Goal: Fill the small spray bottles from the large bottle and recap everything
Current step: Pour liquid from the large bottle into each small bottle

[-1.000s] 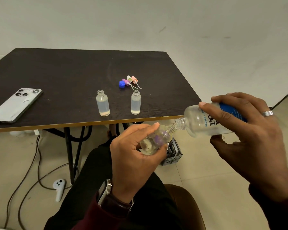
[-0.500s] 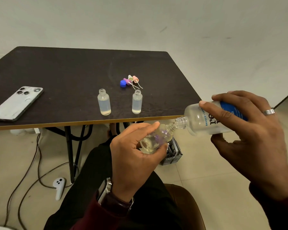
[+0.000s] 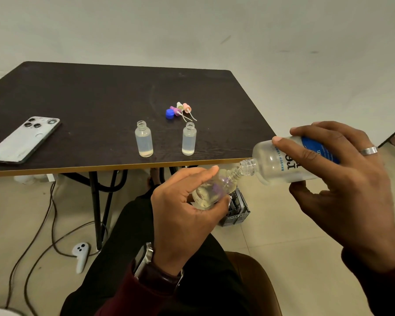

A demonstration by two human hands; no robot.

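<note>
One large bottle [image 3: 283, 160], "BAUSCH + LOMB" (partly covered)

dim even indoor light | soft shadows | wide-angle edge distortion

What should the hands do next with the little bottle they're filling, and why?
Probably tip the large bottle in the right hand back up, then stand the small bottle from the left hand on the table. It already looks fairly full, and two filled uncapped bottles wait there beside the spray caps.
</note>
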